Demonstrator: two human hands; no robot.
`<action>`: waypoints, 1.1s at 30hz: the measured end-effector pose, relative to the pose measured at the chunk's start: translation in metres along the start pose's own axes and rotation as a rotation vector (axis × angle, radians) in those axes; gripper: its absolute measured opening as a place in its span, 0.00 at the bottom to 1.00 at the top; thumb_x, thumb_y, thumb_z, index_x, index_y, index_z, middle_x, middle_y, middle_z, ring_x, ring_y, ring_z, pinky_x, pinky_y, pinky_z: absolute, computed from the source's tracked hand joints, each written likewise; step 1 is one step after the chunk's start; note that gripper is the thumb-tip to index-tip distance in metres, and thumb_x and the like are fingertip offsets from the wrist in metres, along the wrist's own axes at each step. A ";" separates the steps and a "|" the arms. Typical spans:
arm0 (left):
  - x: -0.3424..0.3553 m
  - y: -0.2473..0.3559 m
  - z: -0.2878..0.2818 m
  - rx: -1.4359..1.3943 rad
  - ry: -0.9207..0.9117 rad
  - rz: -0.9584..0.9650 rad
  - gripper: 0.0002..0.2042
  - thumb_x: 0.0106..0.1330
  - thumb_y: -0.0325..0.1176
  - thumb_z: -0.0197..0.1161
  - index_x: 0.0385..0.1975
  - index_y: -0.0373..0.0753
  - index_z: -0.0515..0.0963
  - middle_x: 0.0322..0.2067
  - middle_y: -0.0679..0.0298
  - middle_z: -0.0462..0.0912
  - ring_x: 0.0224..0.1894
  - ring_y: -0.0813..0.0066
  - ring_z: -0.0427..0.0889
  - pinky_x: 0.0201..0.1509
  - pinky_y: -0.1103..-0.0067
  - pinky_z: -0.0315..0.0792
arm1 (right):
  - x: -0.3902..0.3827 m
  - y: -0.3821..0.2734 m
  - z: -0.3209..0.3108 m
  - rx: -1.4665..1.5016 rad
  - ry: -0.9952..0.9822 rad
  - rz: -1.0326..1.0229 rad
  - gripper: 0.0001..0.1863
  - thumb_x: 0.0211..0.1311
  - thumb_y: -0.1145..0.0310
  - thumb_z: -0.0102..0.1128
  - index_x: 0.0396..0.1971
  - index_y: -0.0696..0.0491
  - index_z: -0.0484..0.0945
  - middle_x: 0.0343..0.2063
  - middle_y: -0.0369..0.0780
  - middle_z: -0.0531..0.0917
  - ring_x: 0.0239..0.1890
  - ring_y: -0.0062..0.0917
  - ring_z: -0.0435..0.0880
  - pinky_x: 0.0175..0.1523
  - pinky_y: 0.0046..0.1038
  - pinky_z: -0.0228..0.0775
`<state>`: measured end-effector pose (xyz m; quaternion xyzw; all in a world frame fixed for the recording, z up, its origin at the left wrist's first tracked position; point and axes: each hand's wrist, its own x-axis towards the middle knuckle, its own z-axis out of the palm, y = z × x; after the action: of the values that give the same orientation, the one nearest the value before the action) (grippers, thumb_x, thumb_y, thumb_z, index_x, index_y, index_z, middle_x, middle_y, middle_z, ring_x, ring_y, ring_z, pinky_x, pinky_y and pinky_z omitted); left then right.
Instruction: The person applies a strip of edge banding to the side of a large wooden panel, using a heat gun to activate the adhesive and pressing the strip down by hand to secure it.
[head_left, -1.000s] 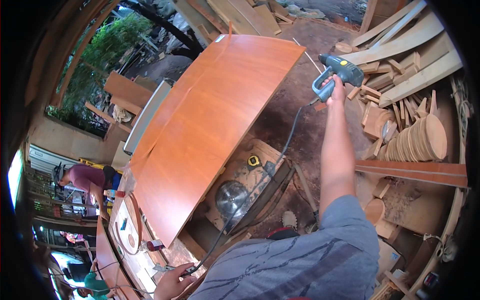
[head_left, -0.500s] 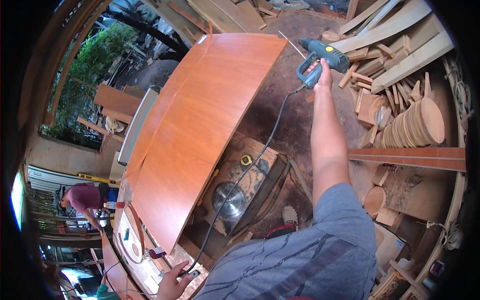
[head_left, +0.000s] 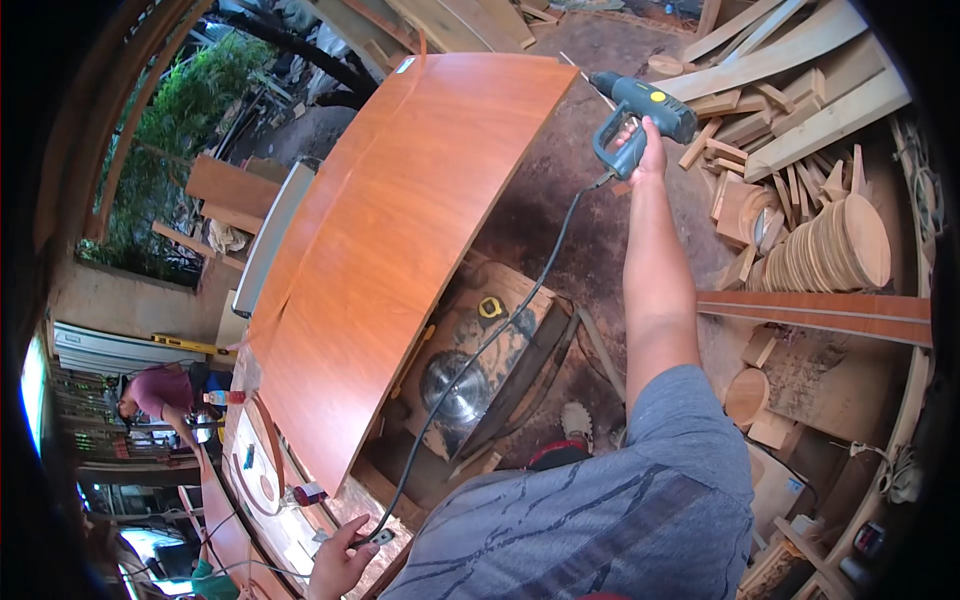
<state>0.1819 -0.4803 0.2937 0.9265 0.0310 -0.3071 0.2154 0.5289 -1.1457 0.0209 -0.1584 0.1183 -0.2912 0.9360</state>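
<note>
In my right hand (head_left: 645,150), at the end of an outstretched arm, is a blue-green heat gun (head_left: 640,115) with a looped handle and a yellow dot. Its nozzle points left, near the far right corner of a large orange-brown wood panel (head_left: 390,230). A black power cord (head_left: 478,355) hangs from its handle across to my left hand (head_left: 340,558) at the lower left. There my fingers close around the cord's end, beside a small grey socket (head_left: 381,538); the plug itself is mostly hidden. The panel lies tilted on the bench, its near edge toward me.
Below the panel's edge, a table saw with a round blade (head_left: 455,388) carries a yellow tape measure (head_left: 491,308). Wood offcuts and stacked round discs (head_left: 825,245) crowd the right. Another person (head_left: 165,392) bends over work at far left. My shoe (head_left: 576,425) stands beside the saw.
The panel and saw sit slightly lower-left to higher in view as my head shifts. My left hand has moved a little up and left with the cord; the heat gun stays nearly in place.
</note>
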 end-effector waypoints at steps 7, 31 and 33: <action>-0.005 -0.005 0.000 -0.009 -0.021 -0.040 0.26 0.60 0.25 0.64 0.60 0.32 0.70 0.35 0.55 0.85 0.40 0.72 0.83 0.50 0.76 0.74 | -0.018 -0.001 -0.011 -0.020 -0.019 0.028 0.14 0.62 0.58 0.63 0.33 0.52 0.72 0.23 0.36 0.75 0.26 0.25 0.76 0.32 0.30 0.73; -0.001 -0.006 -0.004 -0.011 -0.046 0.002 0.26 0.61 0.26 0.63 0.61 0.30 0.68 0.34 0.58 0.83 0.40 0.74 0.82 0.49 0.77 0.75 | 0.023 -0.005 0.005 -0.036 0.015 -0.021 0.13 0.60 0.61 0.65 0.34 0.54 0.74 0.24 0.39 0.78 0.24 0.28 0.79 0.30 0.32 0.76; -0.001 -0.009 -0.004 -0.035 -0.059 -0.005 0.26 0.62 0.26 0.62 0.61 0.30 0.68 0.34 0.59 0.83 0.40 0.75 0.82 0.48 0.78 0.74 | 0.021 -0.005 0.005 -0.035 0.016 -0.027 0.13 0.60 0.61 0.65 0.34 0.54 0.74 0.24 0.39 0.78 0.24 0.28 0.79 0.30 0.32 0.76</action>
<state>0.1818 -0.4704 0.2934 0.9130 0.0323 -0.3342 0.2317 0.5446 -1.1608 0.0247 -0.1739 0.1287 -0.3031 0.9281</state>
